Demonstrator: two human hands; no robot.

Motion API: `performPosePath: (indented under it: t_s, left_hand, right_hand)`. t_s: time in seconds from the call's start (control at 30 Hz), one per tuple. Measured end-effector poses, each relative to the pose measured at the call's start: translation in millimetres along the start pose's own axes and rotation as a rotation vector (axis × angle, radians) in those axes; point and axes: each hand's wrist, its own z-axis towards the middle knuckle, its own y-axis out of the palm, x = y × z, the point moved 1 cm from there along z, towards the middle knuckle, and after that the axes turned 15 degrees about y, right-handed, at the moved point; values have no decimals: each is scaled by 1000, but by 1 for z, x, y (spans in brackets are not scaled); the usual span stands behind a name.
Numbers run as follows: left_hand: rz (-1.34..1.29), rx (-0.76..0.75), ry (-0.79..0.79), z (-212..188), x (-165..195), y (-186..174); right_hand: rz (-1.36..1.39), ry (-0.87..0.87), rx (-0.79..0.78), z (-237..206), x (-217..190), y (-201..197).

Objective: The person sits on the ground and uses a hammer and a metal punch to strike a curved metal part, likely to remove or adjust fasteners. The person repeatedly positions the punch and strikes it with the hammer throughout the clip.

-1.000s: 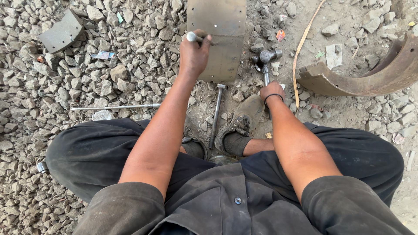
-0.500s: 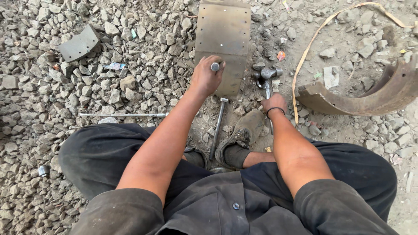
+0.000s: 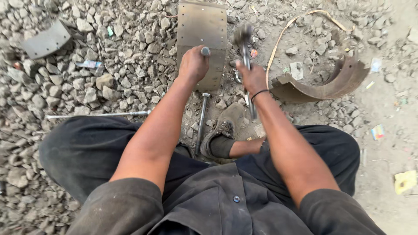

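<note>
I sit on stony ground with a curved metal plate [image 3: 204, 30] lying in front of me. My left hand [image 3: 192, 65] is closed around a short metal punch [image 3: 204, 51] that stands upright on the plate's near part. My right hand [image 3: 251, 77] grips the handle of a hammer [image 3: 244, 37], raised and blurred by motion, its head above the plate's right edge. My shoe [image 3: 224, 128] rests just below the plate.
A long metal bar [image 3: 201, 122] lies beside my shoe, and a thin rod [image 3: 98, 115] lies on the stones to the left. A curved rusty shoe-shaped part [image 3: 322, 85] sits at right, another grey curved piece [image 3: 45, 40] at far left. Loose stones cover the ground.
My right hand picked the hammer up from the ground and raised it over the plate. My left hand keeps the punch upright on the plate.
</note>
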Motion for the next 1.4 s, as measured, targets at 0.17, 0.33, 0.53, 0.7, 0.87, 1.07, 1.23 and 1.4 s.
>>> performPosePath:
  t_s: [0.17,0.33,0.53,0.7,0.87,1.07,1.23,1.4]
  left_hand:
    - [-1,60,70,2,-1,6]
    - [-9,32,28,0,-3,12]
    - [-32,165,208,-3,-16,13]
    - [-111,183,195,-7,-24,11]
    - [-187,298,128,18,-25,-1]
    - [-161,261,70,54,-34,-9]
    - [-167,249,-79,62,-42,-1]
    - [-140,263,-109,58,-46,3]
  right_hand:
    - [226,-230,-337,-69,-71,-38]
    - [197,-448,-387,-110,-55,-41]
    - [-150,-183,-304,-76,-2,-17]
    - [-165,-236,-296,-67,12,-26]
    - [-31,-253,-260,-67,2,-28]
    - [-7,-152,-173,-63,3,-24]
    - [-7,-127,-144,-54,13,-21]
    - [59,-42,-208,-45,23,-17]
